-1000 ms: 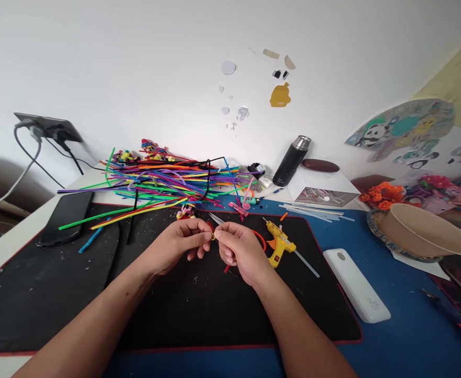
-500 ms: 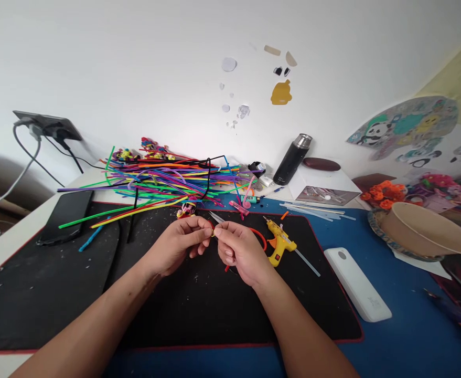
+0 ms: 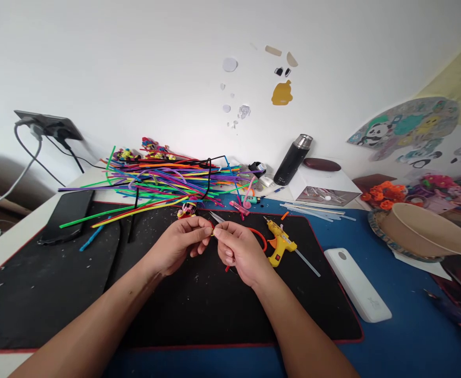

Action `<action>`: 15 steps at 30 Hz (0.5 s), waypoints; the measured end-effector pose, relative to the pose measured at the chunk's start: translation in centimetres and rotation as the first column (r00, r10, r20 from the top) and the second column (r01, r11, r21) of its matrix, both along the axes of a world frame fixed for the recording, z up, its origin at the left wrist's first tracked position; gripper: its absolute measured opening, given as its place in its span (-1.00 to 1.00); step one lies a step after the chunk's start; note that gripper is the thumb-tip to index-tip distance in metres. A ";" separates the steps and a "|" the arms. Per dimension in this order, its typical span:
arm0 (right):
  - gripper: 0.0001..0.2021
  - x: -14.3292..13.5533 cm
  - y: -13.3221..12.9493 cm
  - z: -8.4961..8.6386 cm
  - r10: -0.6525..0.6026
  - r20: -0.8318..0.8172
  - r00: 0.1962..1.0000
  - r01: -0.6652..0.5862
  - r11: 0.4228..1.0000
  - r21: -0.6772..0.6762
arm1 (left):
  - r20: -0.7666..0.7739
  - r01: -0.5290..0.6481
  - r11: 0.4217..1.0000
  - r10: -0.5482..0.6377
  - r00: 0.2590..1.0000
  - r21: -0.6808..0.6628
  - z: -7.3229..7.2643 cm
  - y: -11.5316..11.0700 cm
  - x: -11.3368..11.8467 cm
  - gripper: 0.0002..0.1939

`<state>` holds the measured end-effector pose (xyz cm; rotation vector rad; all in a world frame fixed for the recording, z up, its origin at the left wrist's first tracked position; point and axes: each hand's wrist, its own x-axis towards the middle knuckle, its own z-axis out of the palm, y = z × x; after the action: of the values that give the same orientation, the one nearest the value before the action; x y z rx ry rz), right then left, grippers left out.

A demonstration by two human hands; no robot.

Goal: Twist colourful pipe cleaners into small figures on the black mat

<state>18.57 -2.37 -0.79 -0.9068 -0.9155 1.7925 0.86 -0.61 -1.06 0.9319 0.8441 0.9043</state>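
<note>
My left hand [image 3: 183,242] and my right hand [image 3: 238,249] meet over the black mat, thumb and forefinger pinched on each side. Between the fingertips shows a tiny yellow piece [image 3: 213,232], which looks like pipe cleaner; the fingers hide most of it. Scissors [image 3: 216,217] lie beneath and behind my right hand, with the blade tip and parts of a red handle showing. A small pink, black and yellow figure [image 3: 186,210] sits just beyond my left hand. To the right of my right hand lies a yellow glue gun [image 3: 280,241] with a clear stick in it.
A heap of coloured pipe cleaners [image 3: 167,176] spreads along the back, several reaching onto the mat [image 3: 199,315]. A phone [image 3: 67,215] lies left. At the right are a white power bank [image 3: 356,283], glue sticks [image 3: 319,210], a black flask [image 3: 293,160] and a beige bowl [image 3: 430,226].
The hands hold almost the same pose over the mat, still pinching the yellow piece. Only a very slight shift of the whole view shows.
</note>
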 end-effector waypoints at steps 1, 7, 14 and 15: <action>-0.68 0.0 0.0 0.0 -0.002 -0.002 1.000 0.002 1.000 0.000 | 0.001 0.000 1.000 0.000 1.000 0.001 0.0 0.0 0.0 -0.64; -0.68 0.0 -0.1 0.0 0.002 -0.011 1.000 -0.001 1.000 0.012 | 0.012 -0.004 1.000 0.004 1.000 0.005 0.1 0.0 0.1 -0.64; -0.67 0.0 -0.1 0.0 -0.008 0.002 1.000 0.008 1.000 0.021 | 0.012 -0.011 1.000 0.011 1.000 0.010 0.1 0.0 0.1 -0.65; -0.67 -0.1 -0.1 0.0 -0.011 0.005 1.000 0.011 1.000 0.023 | 0.010 -0.012 1.000 0.012 1.000 0.010 0.1 0.1 0.1 -0.65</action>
<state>18.50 -2.47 -0.75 -0.9003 -0.9305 1.7674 0.97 -0.55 -1.00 0.9309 0.8377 0.9237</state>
